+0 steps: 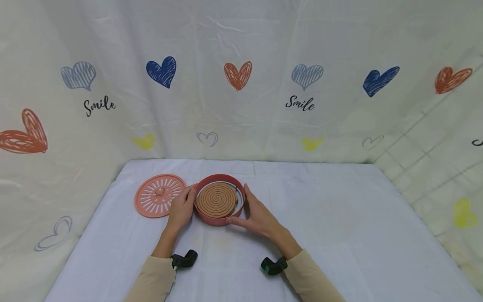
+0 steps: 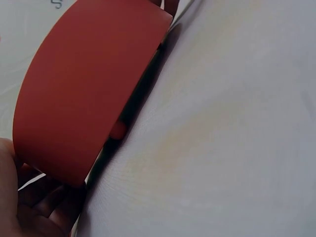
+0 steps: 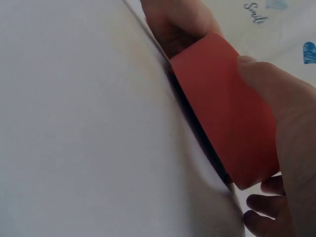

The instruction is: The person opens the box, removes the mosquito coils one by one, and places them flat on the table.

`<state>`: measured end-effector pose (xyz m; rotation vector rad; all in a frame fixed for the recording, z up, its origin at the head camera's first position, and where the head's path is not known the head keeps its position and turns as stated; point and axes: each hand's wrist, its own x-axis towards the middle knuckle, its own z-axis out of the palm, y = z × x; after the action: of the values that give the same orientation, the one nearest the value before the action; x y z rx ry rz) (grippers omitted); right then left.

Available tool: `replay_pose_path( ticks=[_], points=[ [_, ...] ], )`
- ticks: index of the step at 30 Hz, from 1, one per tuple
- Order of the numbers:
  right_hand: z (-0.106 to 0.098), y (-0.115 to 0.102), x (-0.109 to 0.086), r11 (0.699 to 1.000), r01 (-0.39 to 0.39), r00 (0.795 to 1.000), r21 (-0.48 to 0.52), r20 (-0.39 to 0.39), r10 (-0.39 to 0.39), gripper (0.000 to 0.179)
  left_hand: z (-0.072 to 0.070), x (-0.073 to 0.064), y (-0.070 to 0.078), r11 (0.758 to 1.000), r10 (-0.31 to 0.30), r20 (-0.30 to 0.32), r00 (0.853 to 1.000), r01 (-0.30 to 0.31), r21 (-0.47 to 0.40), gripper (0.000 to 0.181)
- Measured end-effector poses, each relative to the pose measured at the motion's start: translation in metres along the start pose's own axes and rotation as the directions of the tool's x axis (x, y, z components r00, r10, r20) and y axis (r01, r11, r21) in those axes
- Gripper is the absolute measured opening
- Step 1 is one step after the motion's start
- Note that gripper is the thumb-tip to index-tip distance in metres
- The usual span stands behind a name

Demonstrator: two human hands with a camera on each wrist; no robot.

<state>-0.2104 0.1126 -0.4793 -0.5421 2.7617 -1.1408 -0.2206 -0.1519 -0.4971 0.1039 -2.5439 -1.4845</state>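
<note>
A round red mosquito coil holder [image 1: 212, 221] stands between both hands in the head view, with a brown mosquito coil [image 1: 216, 200] lying inside it. My left hand [image 1: 182, 209] grips its left side. At the right, my right hand [image 1: 260, 216] holds the wall, thumb at the front and fingers round the far right side. The left wrist view shows the smooth outer wall [image 2: 89, 84] and a small red foot [image 2: 117, 130] beneath it. From the right wrist, the thumb [image 3: 261, 74] presses on the wall. A salmon slotted lid [image 1: 160, 196] lies left of the left hand.
A white cloth [image 1: 339, 235] covers the table. Behind it hangs a pale sheet [image 1: 264, 37] printed with hearts and lettering. Black wrist cameras [image 1: 185, 259] are strapped on both wrists, close over the cloth.
</note>
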Motion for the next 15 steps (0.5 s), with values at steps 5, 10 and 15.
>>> replay_pose_path(
  ticks=[5,10,15],
  points=[
    [-0.0014,-0.0011,0.0,1.0,0.02,1.0,0.001,-0.01,-0.02,0.126,0.0008,-0.0009,0.0005,1.0,-0.015,0.006,1.0,0.015,-0.011,0.047],
    [-0.0023,-0.002,0.0006,0.999,0.03,0.999,-0.022,-0.029,-0.031,0.124,0.001,-0.0019,0.001,1.0,-0.016,0.009,1.0,0.016,-0.017,0.046],
    [-0.0042,-0.0052,0.0023,0.998,0.045,0.998,-0.034,-0.04,-0.047,0.12,0.0001,-0.0027,0.0009,1.0,-0.004,-0.001,1.0,0.004,-0.015,0.046]
  ],
)
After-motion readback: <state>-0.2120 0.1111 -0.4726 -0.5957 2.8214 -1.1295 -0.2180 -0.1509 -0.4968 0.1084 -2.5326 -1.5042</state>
